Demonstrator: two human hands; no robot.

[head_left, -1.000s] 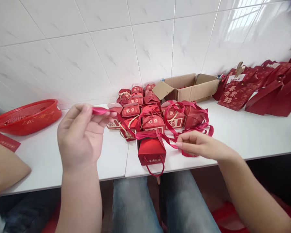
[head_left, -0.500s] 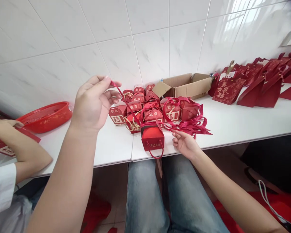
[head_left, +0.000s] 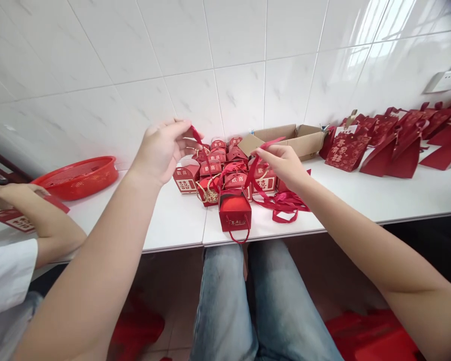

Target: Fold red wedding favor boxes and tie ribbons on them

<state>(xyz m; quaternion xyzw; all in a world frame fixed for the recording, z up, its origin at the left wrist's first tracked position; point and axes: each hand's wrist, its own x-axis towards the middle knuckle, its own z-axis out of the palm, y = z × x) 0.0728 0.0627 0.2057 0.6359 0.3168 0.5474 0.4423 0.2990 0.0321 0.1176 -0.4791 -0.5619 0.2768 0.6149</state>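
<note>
Pinched between the fingers of my left hand [head_left: 169,148] is a red ribbon [head_left: 206,159], raised above the boxes. My right hand [head_left: 283,163] is closed on another stretch of red ribbon [head_left: 250,176] on the right. Both stretches slope down toward a small red gift box [head_left: 235,213] with a cord handle, standing at the table's front edge. Its top is open and shows red inside. Behind it, several small red boxes [head_left: 186,179] stand close together. A pile of loose red ribbon [head_left: 285,201] lies right of the front box, partly under my right forearm.
An open cardboard box [head_left: 310,143] stands against the tiled wall. Several red paper bags [head_left: 348,153] fill the right of the white table [head_left: 173,228]. A red plastic basket [head_left: 78,183] is at left, near another person's arm [head_left: 41,210] and a red box [head_left: 13,220].
My right hand has risen from beside the front box and now holds ribbon up. My left hand keeps its ribbon and appears slightly further right. The view has shifted a little.
</note>
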